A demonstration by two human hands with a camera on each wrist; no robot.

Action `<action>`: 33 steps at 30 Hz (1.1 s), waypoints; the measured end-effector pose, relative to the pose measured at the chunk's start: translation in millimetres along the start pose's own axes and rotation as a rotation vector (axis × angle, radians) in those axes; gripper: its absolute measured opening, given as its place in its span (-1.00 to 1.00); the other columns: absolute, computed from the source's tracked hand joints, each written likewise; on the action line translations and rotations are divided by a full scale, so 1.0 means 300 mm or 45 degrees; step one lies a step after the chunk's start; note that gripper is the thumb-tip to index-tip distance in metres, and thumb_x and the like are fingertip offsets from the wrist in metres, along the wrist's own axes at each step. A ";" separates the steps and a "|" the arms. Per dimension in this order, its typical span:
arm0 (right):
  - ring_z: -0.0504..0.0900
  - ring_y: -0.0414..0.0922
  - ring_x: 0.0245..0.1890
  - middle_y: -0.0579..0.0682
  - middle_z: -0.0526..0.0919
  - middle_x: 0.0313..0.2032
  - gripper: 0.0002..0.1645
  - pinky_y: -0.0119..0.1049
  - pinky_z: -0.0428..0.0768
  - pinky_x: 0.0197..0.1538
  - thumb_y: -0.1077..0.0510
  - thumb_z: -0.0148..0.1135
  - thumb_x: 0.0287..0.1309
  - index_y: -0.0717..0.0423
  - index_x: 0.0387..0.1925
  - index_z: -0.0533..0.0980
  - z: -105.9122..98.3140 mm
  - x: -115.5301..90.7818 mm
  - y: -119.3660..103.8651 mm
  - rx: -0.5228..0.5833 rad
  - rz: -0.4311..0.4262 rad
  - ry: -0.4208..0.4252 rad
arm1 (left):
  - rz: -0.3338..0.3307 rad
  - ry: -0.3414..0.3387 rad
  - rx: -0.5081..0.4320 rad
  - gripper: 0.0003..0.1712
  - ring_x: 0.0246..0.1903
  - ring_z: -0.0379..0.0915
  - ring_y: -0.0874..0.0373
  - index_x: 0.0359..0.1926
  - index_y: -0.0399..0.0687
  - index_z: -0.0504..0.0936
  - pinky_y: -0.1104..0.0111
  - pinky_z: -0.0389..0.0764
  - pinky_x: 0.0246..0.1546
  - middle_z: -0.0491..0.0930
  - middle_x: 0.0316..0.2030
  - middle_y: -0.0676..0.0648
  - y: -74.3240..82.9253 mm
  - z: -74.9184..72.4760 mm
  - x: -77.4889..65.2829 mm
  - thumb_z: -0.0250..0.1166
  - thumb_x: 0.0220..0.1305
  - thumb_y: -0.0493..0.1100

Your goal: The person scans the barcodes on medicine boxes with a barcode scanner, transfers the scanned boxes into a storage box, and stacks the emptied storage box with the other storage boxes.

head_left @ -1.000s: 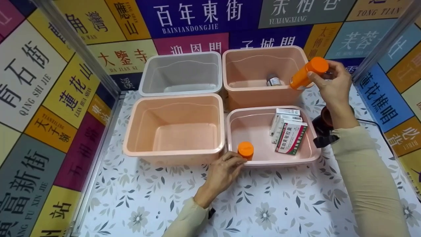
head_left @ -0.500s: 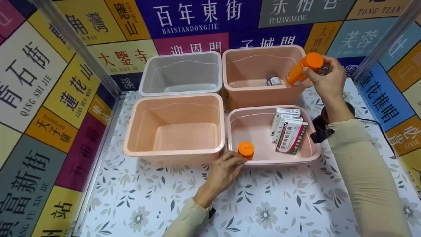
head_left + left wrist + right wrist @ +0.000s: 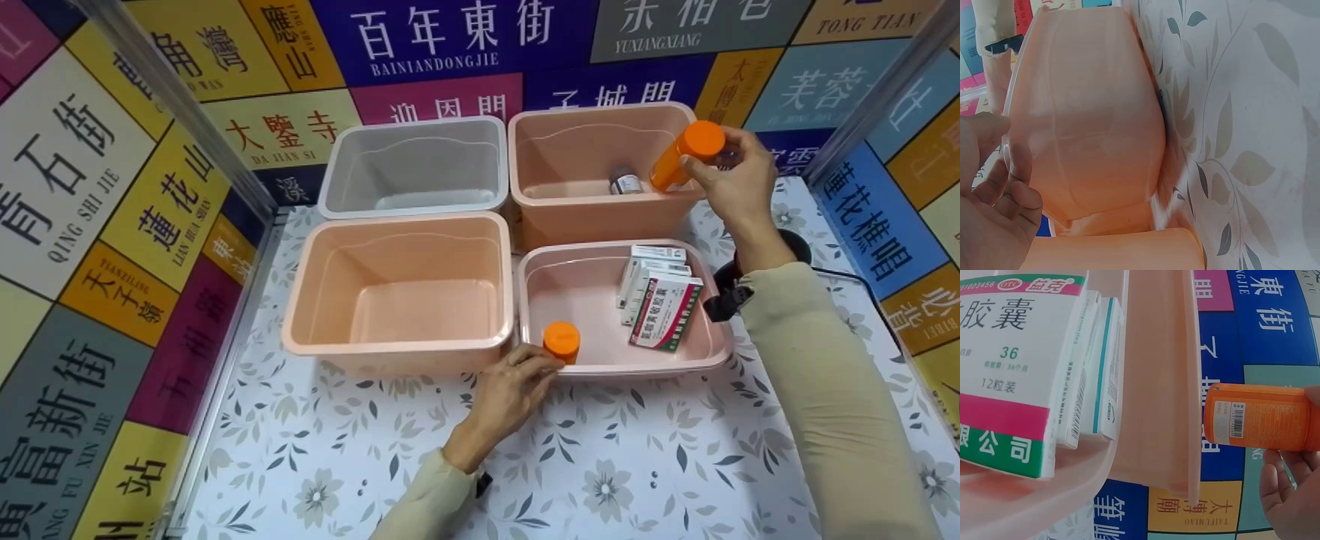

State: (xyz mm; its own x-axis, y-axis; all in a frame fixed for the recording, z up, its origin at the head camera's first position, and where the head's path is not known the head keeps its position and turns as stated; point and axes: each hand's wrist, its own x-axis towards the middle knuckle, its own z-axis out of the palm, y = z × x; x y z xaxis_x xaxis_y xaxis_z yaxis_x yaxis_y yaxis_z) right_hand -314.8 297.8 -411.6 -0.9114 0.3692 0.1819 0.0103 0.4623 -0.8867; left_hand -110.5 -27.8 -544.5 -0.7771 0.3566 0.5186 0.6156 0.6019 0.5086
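My right hand holds an orange bottle by its capped end, tilted over the right side of the back right peach bin. In the right wrist view, the printed label and barcode of the bottle show. A small jar with a white label lies inside that bin. My left hand pinches the front rim of the pink bin, thumb and fingers at the edge in the left wrist view. Beside these fingers, a second orange bottle stands inside the pink bin.
Several medicine boxes lean at the right of the pink bin. A grey bin stands at back left, with another peach bin in front. A dark round object with a cable sits behind the right forearm.
My right hand has moved left with the orange bottle, bringing it farther over the back right bin. The left hand stays at the pink bin's rim.
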 end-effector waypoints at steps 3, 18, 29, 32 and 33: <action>0.44 -0.33 -0.11 -0.31 0.53 -0.05 -0.29 -0.35 0.37 0.10 -0.10 0.49 0.07 -0.13 0.26 0.47 0.009 0.004 -0.001 -0.023 -0.019 -0.003 | 0.008 0.007 0.005 -0.85 -0.15 0.63 0.34 -0.10 0.17 0.76 0.62 0.59 -0.30 0.67 -0.14 0.17 0.000 0.000 0.001 0.33 0.34 -0.09; 0.60 -0.04 0.10 0.09 0.55 0.22 -0.23 -0.22 0.60 0.18 -0.08 0.45 0.10 -0.03 0.32 0.42 0.068 0.005 0.014 -0.203 -0.056 -0.099 | 0.008 -0.001 0.022 -0.84 -0.15 0.64 0.33 -0.09 0.15 0.75 0.62 0.60 -0.22 0.67 -0.13 0.15 0.001 0.000 -0.003 0.33 0.34 -0.08; 0.60 0.10 0.13 0.21 0.56 0.22 -0.19 -0.07 0.56 0.24 -0.05 0.45 0.11 0.16 0.33 0.39 0.091 0.014 0.040 -0.264 -0.092 -0.191 | 0.000 -0.009 0.021 -0.83 -0.15 0.64 0.32 -0.08 0.17 0.75 0.60 0.61 -0.23 0.66 -0.14 0.16 0.003 -0.003 -0.003 0.34 0.33 -0.09; 0.60 0.11 0.11 0.21 0.57 0.21 -0.21 -0.03 0.54 0.24 -0.05 0.44 0.12 0.16 0.32 0.40 0.096 0.017 0.041 -0.293 -0.102 -0.206 | -0.004 -0.009 0.027 -0.83 -0.14 0.64 0.33 -0.08 0.19 0.75 0.59 0.62 -0.22 0.66 -0.14 0.16 0.001 -0.002 -0.003 0.34 0.34 -0.08; 0.60 0.11 0.12 0.20 0.57 0.21 -0.21 -0.02 0.53 0.25 -0.07 0.43 0.12 0.15 0.32 0.40 0.097 0.019 0.041 -0.303 -0.099 -0.213 | -0.003 -0.008 0.025 -0.83 -0.14 0.64 0.32 -0.08 0.19 0.75 0.59 0.62 -0.22 0.66 -0.14 0.16 0.001 -0.002 -0.003 0.34 0.34 -0.08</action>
State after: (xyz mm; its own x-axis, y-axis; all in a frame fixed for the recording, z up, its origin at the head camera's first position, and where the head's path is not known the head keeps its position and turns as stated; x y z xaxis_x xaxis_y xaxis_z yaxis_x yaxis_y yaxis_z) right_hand -331.7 282.1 -434.0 -0.9682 0.1961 0.1554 0.0156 0.6672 -0.7447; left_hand -109.5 -28.3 -544.4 -0.7792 0.3598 0.5131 0.6113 0.6167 0.4959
